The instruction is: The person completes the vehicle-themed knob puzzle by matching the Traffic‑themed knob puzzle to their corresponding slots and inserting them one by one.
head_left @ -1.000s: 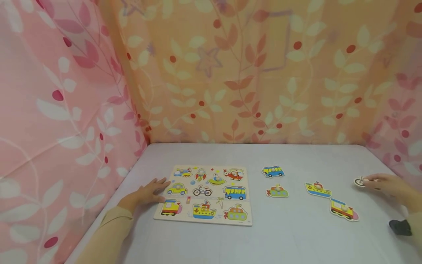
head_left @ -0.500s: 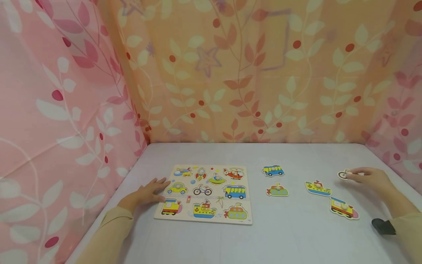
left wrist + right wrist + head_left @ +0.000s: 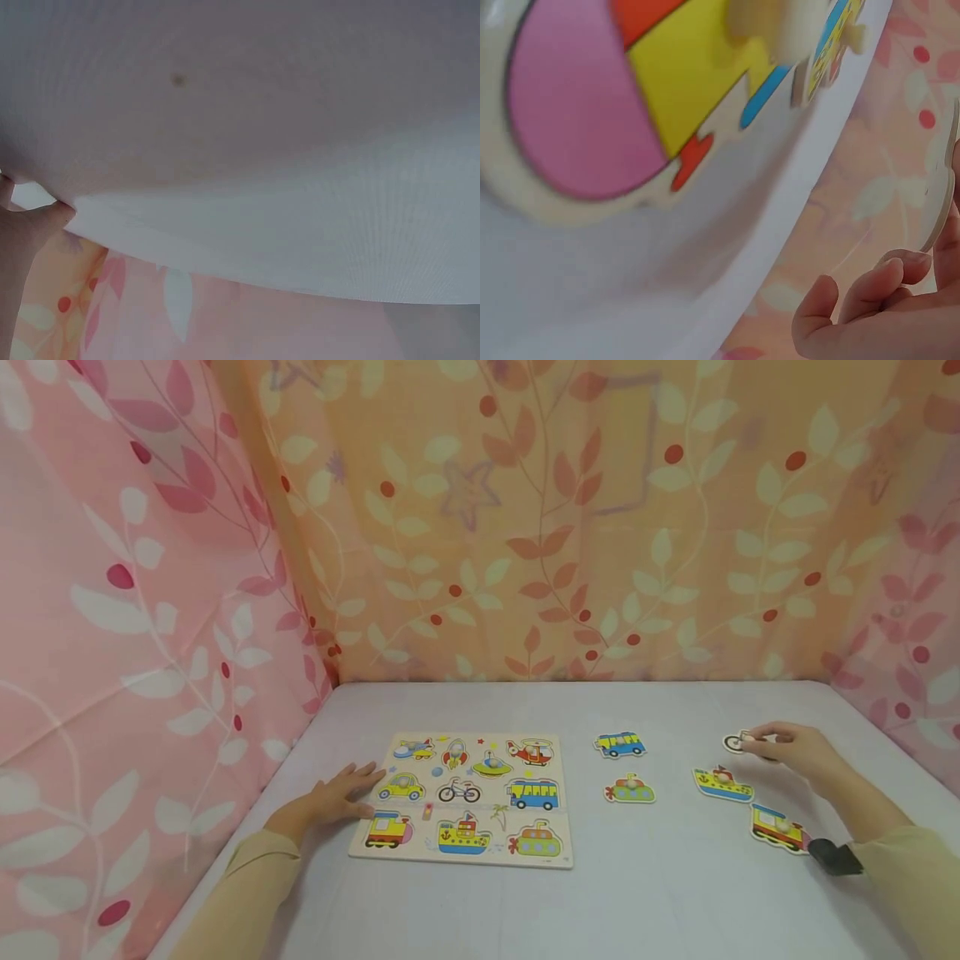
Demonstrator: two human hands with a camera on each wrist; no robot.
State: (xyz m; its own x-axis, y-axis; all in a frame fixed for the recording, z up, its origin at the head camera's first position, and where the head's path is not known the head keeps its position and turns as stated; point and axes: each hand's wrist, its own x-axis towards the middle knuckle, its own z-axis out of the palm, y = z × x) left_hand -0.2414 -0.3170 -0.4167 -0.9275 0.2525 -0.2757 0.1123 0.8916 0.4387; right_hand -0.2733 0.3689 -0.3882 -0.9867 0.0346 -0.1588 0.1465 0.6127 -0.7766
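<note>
My right hand (image 3: 798, 752) pinches a bicycle puzzle piece (image 3: 734, 742) above the back right of the table; in the right wrist view the piece (image 3: 939, 195) shows edge-on past the curled fingers. My left hand (image 3: 337, 795) lies with fingers spread at the left edge of the wooden puzzle board (image 3: 472, 859), touching it. Pictures of vehicles cover the board, with knobbed pieces in its top row and on the car. A boat piece (image 3: 722, 783) and a train piece (image 3: 776, 828) lie nearest my right hand. The left wrist view shows mostly table and a few fingers.
A bus piece (image 3: 620, 744) and a submarine piece (image 3: 630, 789) lie between the board and the boat piece. A black wrist device (image 3: 835, 857) hangs under the right sleeve, overlapping the train piece's end. Patterned curtains (image 3: 570, 527) enclose the table's back and sides.
My right hand has moved left and toward the back with the bicycle piece, from the right edge to behind the boat piece. My left hand stays at the board.
</note>
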